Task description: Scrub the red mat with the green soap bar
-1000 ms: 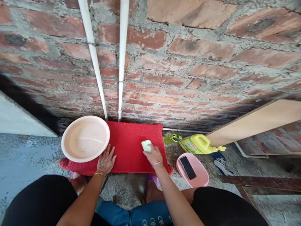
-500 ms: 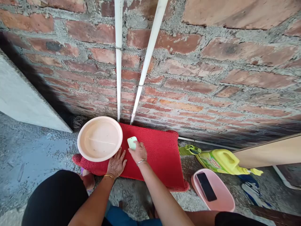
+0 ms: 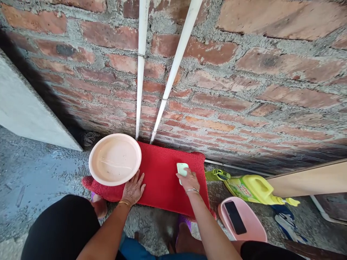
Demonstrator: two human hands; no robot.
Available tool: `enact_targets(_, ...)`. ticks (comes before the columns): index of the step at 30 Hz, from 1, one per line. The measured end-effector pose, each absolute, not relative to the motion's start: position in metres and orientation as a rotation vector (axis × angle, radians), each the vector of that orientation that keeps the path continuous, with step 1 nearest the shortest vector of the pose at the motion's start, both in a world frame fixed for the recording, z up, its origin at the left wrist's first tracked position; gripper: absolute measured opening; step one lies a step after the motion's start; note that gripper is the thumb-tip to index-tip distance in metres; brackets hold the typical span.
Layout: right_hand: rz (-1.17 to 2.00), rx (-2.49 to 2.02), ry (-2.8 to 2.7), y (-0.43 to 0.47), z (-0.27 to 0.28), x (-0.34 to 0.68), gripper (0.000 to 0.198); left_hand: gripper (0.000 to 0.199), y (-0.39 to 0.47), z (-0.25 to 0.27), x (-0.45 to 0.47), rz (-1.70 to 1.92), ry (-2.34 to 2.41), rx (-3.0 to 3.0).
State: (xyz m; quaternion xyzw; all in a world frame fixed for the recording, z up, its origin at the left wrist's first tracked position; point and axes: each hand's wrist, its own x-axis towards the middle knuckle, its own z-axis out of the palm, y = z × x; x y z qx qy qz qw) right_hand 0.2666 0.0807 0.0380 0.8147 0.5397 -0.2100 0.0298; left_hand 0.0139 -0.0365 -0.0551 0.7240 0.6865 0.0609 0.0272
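A red plush mat lies spread over a low surface against the wall. My right hand grips a pale green, rounded block shaped like a scrub brush, held against the mat's right part; its underside is hidden. My left hand rests flat with fingers spread on the mat, close by the rim of a pale pink basin. The basin stands on the mat's left end and holds a little clear water with dark specks.
A brick wall with two white pipes rises behind. On the right lie a yellow detergent bottle, a green item, a pink tub bearing a dark phone-like slab, and slippers. A pale slab leans at left.
My right hand has slid the pale green block rightward across the mat, from near the middle toward the right end. My left hand and the basin have stayed in place.
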Motion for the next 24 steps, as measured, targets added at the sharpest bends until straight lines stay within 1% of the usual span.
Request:
enact_targets(3,-0.627,2.702,1.490,0.078,0.044,0.305,0.054,0.051,-0.037,-0.057,0.013,0.214,2.123,2.253)
enact_targets(6,-0.683,2.698,1.497,0.079,0.048,0.294,0.054,0.051,-0.037,-0.057,0.013,0.221,2.133,2.266)
enact_targets(9,-0.793,2.600,1.681,0.085,0.048,0.237,0.052,0.050,-0.036,-0.056,0.014,0.226,2.150,2.273)
enact_targets(13,-0.906,2.365,1.997,0.094,0.043,0.143,0.047,0.050,-0.036,-0.053,0.014,0.215,2.162,2.292)
enact_targets(16,-0.854,2.177,2.159,0.097,0.037,0.095,0.040,0.048,-0.035,-0.052,0.013,0.214,2.152,2.313)
enact_targets(19,-0.739,2.022,2.234,0.097,0.030,0.077,0.034,0.047,-0.035,-0.052,0.013,0.218,2.138,2.318)
enact_targets(22,-0.703,1.942,2.274,0.099,0.023,0.085,0.038,0.047,-0.035,-0.055,0.013,0.216,2.150,2.306)
enact_targets(24,-0.690,1.977,2.248,0.103,0.018,0.106,0.043,0.049,-0.035,-0.057,0.013,0.210,2.162,2.294)
